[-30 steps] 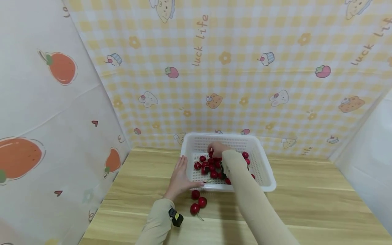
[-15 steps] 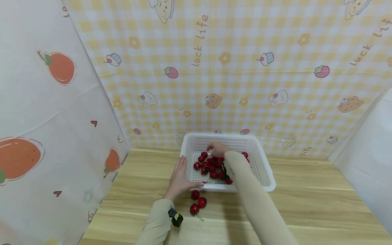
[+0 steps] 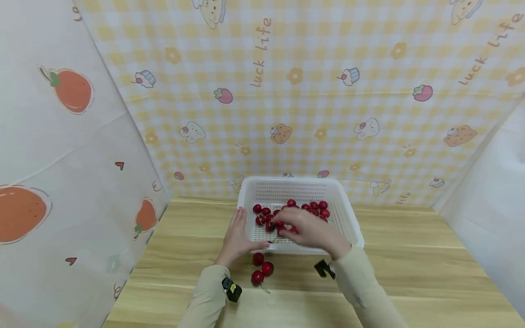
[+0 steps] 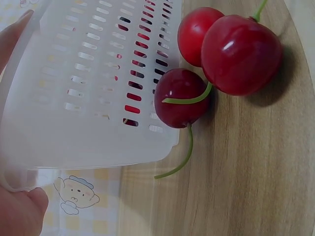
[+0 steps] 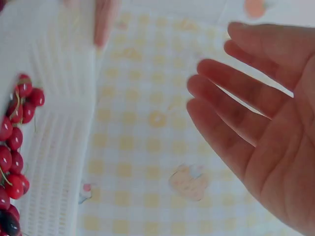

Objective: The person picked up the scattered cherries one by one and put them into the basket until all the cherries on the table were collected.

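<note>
A white perforated plastic basket (image 3: 348, 200) with several red cherries (image 3: 269, 218) in it stands on the wooden table. My left hand (image 3: 238, 239) holds its near left corner, fingers along the left side and thumb on the front rim; the left wrist view shows fingertips at the rim of the basket (image 4: 74, 132). Over the near part of the basket hovers my right hand (image 3: 305, 228), fingers loosely spread. In the right wrist view this hand (image 5: 261, 113) has nothing in its palm. It covers some cherries from above in the head view.
Three loose cherries (image 3: 267, 268) with green stems lie on the table (image 3: 197, 228), just in front of the basket near my left wrist. A yellow checked cloth (image 3: 303, 105) hangs behind the basket. White printed cloth (image 3: 94, 159) hangs at the left.
My right hand has pulled back from deep in the basket towards its front and its fingers have spread. More cherries at the back now show. My left hand has kept its hold.
</note>
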Tool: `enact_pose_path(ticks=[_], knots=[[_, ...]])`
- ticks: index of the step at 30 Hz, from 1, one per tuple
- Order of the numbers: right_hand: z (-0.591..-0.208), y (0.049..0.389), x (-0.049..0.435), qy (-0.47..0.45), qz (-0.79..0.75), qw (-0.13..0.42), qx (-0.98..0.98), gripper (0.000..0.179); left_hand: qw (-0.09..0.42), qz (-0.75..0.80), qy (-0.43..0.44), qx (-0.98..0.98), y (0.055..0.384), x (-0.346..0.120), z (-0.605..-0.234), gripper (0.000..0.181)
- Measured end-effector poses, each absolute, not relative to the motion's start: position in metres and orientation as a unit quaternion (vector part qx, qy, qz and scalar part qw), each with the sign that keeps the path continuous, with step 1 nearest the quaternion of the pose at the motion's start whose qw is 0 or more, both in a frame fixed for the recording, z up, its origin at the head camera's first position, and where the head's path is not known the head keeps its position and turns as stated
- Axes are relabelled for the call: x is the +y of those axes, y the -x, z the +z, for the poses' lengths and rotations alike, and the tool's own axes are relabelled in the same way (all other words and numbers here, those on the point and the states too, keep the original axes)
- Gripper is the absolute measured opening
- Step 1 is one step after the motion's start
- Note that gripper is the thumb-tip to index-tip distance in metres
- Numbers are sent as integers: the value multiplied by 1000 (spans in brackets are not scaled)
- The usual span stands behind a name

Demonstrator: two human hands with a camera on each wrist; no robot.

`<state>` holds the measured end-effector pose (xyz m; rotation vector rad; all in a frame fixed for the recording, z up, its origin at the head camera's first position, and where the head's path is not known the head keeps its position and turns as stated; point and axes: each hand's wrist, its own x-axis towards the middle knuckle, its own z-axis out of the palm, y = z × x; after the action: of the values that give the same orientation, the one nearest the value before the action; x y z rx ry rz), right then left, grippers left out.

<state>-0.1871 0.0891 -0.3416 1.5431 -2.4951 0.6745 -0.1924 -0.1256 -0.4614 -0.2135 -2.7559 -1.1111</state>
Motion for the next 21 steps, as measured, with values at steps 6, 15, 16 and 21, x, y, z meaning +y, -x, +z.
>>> enact_pose_path(ticks=[6, 15, 16, 21], knots=[[-375, 142, 94, -524, 216, -3, -824, 28, 86, -373, 70, -921, 193, -125, -462, 125], [-455, 138, 81, -519, 155, 22, -841, 34, 84, -368, 72, -923, 191, -125, -461, 126], [-461, 139, 80, -515, 150, 31, -843, 36, 84, -368, 72, -923, 191, -125, -460, 126], [-478, 146, 74, -498, 143, 35, -855, 39, 84, -373, 74, -921, 190, -125, -459, 125]])
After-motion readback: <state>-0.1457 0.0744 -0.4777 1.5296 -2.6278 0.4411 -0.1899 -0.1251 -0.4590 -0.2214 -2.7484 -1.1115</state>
